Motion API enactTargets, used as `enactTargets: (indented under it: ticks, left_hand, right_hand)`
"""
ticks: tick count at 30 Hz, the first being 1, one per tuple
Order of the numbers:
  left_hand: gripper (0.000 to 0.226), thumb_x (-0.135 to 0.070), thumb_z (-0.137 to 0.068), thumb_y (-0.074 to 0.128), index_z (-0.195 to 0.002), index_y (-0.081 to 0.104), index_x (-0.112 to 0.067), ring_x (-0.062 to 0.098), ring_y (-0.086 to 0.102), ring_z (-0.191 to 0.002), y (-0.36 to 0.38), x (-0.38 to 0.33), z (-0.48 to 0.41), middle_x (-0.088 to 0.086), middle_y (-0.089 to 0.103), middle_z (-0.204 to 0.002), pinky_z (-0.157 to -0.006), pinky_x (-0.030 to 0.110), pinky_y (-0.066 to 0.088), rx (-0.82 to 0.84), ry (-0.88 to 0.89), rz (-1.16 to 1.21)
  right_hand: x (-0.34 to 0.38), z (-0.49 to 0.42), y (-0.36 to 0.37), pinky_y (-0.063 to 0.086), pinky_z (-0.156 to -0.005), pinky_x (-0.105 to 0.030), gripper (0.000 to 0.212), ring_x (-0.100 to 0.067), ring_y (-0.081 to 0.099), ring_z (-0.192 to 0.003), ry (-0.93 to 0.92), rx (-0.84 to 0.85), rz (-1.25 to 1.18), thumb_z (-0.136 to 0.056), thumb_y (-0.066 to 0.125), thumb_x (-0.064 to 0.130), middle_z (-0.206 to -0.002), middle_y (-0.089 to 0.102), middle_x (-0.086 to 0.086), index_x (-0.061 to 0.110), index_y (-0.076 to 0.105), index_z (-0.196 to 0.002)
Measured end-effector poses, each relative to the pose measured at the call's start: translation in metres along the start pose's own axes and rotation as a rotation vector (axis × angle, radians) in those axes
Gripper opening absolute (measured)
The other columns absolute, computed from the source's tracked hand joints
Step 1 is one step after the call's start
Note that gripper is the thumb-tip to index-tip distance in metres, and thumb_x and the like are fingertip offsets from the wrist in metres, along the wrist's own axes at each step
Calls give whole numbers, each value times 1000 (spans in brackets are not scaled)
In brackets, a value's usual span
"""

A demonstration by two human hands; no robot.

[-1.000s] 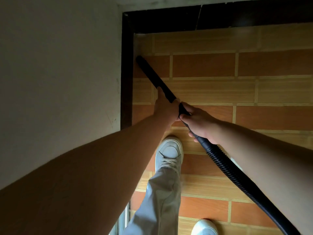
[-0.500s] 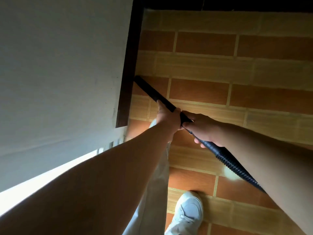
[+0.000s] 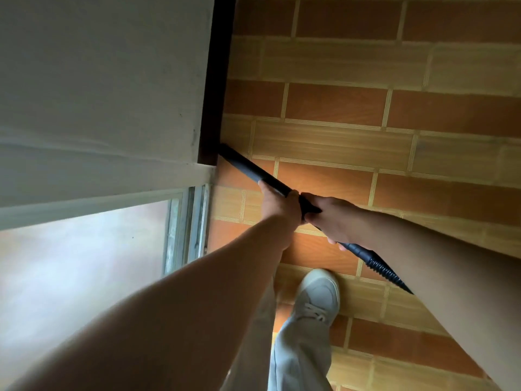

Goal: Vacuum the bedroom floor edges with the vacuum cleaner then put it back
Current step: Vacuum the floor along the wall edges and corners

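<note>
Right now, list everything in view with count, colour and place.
wall: one, off-white, left
skirting board: one, dark brown, foot of the wall
glazed frame: one, pale, lower left
floor: one, orange and tan tiles, right
crevice nozzle: one, black, tip at the skirting board
hose: one, black, ribbed, lower right
shoe: one, pale grey, bottom centre
trouser leg: one, pale grey, bottom
left hand: one, grips the nozzle
right hand: one, grips it nearer the hose
</note>
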State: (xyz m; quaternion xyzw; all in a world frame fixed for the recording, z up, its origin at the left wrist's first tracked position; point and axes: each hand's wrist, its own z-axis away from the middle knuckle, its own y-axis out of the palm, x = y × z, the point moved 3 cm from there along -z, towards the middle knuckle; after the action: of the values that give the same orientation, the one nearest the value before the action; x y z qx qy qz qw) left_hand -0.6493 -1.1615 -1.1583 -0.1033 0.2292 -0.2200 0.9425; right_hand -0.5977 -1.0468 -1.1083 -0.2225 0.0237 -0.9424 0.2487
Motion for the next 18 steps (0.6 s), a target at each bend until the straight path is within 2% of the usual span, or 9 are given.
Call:
enactTargets:
  ticks: [4, 9, 13, 16, 18]
  left_hand:
    - [40, -14, -97, 59, -128, 35, -19, 37, 71, -93, -6, 7, 8, 13, 61, -107, -67, 56, 63, 8, -13, -20]
    - [34, -12, -98, 58, -125, 37, -18, 35, 72, -91, -11, 1, 24, 13, 61, -106, -68, 56, 63, 60, 0, -14]
    - [35, -6, -97, 57, -123, 39, -21, 31, 71, -92, -12, -15, 44, 17, 63, -110, -67, 54, 64, 130, 47, -4]
    - [46, -1, -99, 55, -123, 33, -34, 25, 70, -90, -12, -34, 72, 15, 63, -111, -67, 48, 64, 191, 52, 22]
    - [49, -1, -99, 55, -132, 34, -31, 28, 72, -95, -13, -50, 94, 17, 63, -116, -65, 45, 64, 223, 58, 16]
  right_hand:
    - [-1, 5, 12, 56, -53, -34, 18, -24, 60, -62, 16, -18, 19, -104, 39, 31, -101, 67, -8, 39, 53, -112]
    - [2, 21, 18, 45, -52, -31, 15, -20, 55, -61, -16, -83, -39, -106, 41, 28, -82, 59, -4, 30, 53, -115]
    - [-1, 41, 22, 37, -53, -31, 18, -20, 57, -67, 0, -207, -55, -107, 42, 31, -91, 61, -7, 23, 50, -121]
    - [2, 66, 24, 43, -60, -36, 29, -27, 63, -79, 58, -306, -76, -106, 41, 38, -101, 59, -9, 19, 48, -127]
    - [11, 92, 18, 49, -65, -40, 32, -28, 63, -84, 102, -368, -62, -107, 38, 40, -105, 54, -9, 17, 46, -128]
